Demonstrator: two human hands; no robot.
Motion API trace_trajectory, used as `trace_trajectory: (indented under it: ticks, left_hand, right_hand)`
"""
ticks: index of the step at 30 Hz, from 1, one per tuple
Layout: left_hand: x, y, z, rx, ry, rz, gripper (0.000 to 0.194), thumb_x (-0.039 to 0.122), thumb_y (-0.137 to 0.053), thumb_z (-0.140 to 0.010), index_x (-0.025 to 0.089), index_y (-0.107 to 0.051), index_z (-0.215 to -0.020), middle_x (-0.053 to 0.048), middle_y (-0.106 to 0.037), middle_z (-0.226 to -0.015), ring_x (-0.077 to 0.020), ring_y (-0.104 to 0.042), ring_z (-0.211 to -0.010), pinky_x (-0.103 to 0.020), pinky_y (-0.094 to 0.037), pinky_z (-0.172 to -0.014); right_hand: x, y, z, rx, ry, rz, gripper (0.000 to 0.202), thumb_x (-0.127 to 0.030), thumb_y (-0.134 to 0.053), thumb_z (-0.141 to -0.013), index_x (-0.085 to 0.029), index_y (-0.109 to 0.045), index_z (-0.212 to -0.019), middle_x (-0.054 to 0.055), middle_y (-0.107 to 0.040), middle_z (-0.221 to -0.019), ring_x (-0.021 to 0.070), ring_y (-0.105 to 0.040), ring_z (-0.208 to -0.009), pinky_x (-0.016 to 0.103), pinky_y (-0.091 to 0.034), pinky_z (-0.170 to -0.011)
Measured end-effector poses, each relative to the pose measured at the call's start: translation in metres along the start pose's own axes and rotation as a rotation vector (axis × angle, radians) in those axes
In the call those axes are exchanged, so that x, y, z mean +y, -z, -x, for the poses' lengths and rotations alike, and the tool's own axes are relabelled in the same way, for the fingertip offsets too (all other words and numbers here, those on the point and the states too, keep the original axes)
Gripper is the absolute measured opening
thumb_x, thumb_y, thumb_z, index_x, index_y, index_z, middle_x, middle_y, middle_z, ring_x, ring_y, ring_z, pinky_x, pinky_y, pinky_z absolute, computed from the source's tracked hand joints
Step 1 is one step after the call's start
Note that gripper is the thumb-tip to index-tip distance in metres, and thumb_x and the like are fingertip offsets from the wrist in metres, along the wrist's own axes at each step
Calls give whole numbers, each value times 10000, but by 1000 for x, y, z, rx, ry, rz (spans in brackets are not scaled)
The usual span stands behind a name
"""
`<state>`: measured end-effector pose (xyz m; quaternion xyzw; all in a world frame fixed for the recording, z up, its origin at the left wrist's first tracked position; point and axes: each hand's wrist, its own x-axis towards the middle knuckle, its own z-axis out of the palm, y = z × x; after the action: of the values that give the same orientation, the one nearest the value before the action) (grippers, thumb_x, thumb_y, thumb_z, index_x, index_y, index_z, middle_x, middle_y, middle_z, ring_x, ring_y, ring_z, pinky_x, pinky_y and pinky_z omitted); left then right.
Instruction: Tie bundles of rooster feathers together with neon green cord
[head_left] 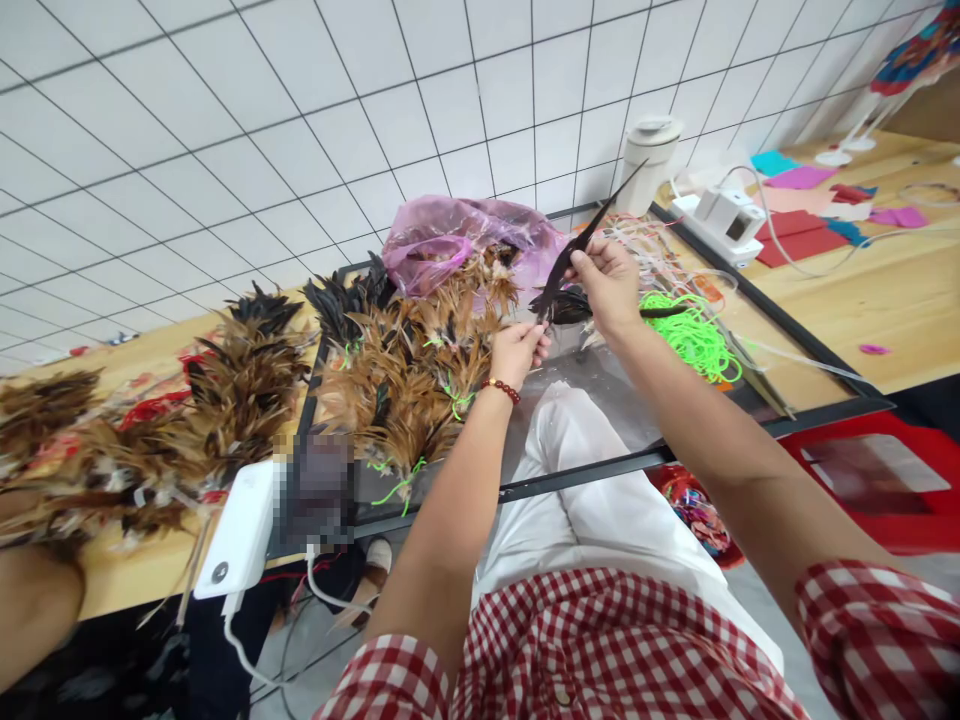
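Note:
A long dark feather (559, 275) is held between my two hands, its thin tip pointing up and right. My left hand (520, 352), with a red bead bracelet at the wrist, pinches its lower end. The fingers of my right hand (606, 280) are closed on its middle. More black feathers (571, 306) lie just behind and below it on the dark-framed glass panel (600, 464). Brown feather bundles (412, 375) tied with green string spread to the left of my hands. A heap of bright green cord (694, 340) lies right of my right hand.
Behind are a pink plastic bag (442, 240) and a white lidded cup (649, 165). A white power strip (720, 222) and red sheets (799, 238) sit right. More feathers (240, 400) and a white power bank (244, 530) are left, near a person's arm (37, 610).

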<state>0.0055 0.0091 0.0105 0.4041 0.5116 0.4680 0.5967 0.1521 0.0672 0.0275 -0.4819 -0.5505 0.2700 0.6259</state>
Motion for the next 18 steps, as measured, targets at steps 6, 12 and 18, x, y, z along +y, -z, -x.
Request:
trace_trajectory:
  ticks: [6, 12, 18]
  left_hand:
    - [3, 7, -6, 129, -57, 191, 146, 125, -611, -954, 136, -669, -820, 41, -613, -589, -42, -531, -459, -168, -391, -483]
    - [6, 11, -12, 228, -95, 323, 83, 167, -666, -937, 135, -677, -862, 28, -653, -616, -44, -580, -491, -169, -457, -543]
    - [7, 10, -10, 234, -64, 435, 111, 124, -662, -937, 126, -669, -825, 19, -673, -616, -46, -621, -521, -167, -512, -623]
  right_hand:
    - [11, 7, -3, -185, 113, 380, 292, -329, -604, -946, -218, -713, -1192, 88, -745, -1110, 238, -673, -1048, 391, -537, -929]
    - [26, 9, 13, -799, 419, 818, 290, -134, -546, -893, -209, -804, -1004, 115, -749, -1263, 296, -607, -1220, 434, -430, -998]
    - [32, 8, 16, -590, 533, 863, 271, -149, -486, -940, -196, -740, -1022, 128, -757, -1144, 285, -610, -1116, 435, -391, -998]
